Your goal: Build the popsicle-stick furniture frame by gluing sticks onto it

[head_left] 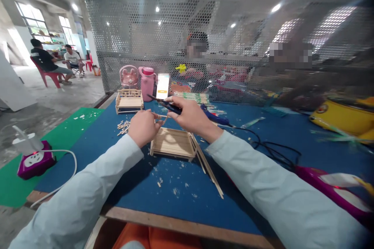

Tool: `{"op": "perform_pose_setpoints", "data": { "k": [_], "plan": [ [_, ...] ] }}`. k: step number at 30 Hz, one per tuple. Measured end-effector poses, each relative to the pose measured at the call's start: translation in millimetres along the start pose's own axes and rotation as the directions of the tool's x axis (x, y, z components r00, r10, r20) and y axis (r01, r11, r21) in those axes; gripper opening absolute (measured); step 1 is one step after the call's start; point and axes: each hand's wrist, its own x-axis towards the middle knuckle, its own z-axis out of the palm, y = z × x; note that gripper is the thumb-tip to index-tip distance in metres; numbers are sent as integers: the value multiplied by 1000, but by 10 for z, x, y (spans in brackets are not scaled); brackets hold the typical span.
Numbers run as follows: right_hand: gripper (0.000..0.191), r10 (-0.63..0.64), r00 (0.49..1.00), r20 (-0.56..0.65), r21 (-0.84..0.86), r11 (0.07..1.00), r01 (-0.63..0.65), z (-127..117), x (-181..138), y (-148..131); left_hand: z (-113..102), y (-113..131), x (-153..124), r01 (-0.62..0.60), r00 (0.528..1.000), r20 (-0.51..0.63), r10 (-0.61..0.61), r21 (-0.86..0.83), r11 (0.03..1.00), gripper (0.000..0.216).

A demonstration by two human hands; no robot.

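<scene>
My left hand (pixel 144 126) is closed with its fingertips pinching a thin wooden stick (pixel 163 116) in front of my right hand. Wrapped in my right hand (pixel 189 114) is a black hand tool (pixel 172 107) with a slim pointed end; its exact kind is unclear. Its fingertips are close to the stick. Below both hands stands a small slatted wooden frame (pixel 173 144) on short legs. Long sticks (pixel 208 165) lie along its right side, and short cut stick pieces (pixel 123 127) lie left of my left hand. A blue glue gun (pixel 217 118) rests behind my right wrist.
A finished-looking miniature wooden bench (pixel 130 102), a pink bottle (pixel 148 85) and a lit phone (pixel 163 86) stand at the back. Black cable (pixel 271 148) and a purple power strip (pixel 330 186) lie right. A perforated screen (pixel 233 78) borders the table; people sit beyond.
</scene>
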Motion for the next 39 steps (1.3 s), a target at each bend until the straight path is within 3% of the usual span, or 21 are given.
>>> {"op": "perform_pose_setpoints", "data": {
  "k": [3, 6, 17, 20, 22, 25, 31, 35, 39],
  "plan": [
    [29, 111, 991, -73, 169, 981, -97, -181, -98, -100, -107, 99, -109, -166, 986, -48, 159, -186, 969, 32],
    [17, 230, 966, -115, 277, 942, -192, -319, -198, -206, -134, 216, -175, -206, 978, -39, 206, -341, 917, 32],
    [12, 377, 923, -72, 288, 894, -343, -327, -432, -265, 138, 380, -319, 75, 972, 195, 130, -784, 616, 35],
    [13, 380, 923, -63, 278, 895, -349, -317, -454, -285, 159, 379, -372, 83, 966, 213, 143, -785, 614, 33],
    [12, 367, 929, -55, 246, 907, -343, -361, -472, -301, 151, 367, -395, 70, 977, 180, 118, -783, 619, 34],
    [14, 338, 941, 7, 93, 937, -337, -502, -540, -280, 139, 340, -393, 111, 989, 145, 23, -845, 524, 30],
    [52, 342, 915, 215, -310, 912, -268, -687, -778, -167, 160, 320, -332, 131, 991, 120, -55, -937, 323, 22],
    [65, 238, 930, 281, -326, 935, -141, -630, -831, -193, 182, 321, -326, 142, 990, 132, -55, -947, 286, 29],
    [61, 164, 942, 294, -294, 953, -74, -563, -806, -230, 182, 324, -329, 191, 981, 184, -53, -955, 227, 27]
  ]
}}
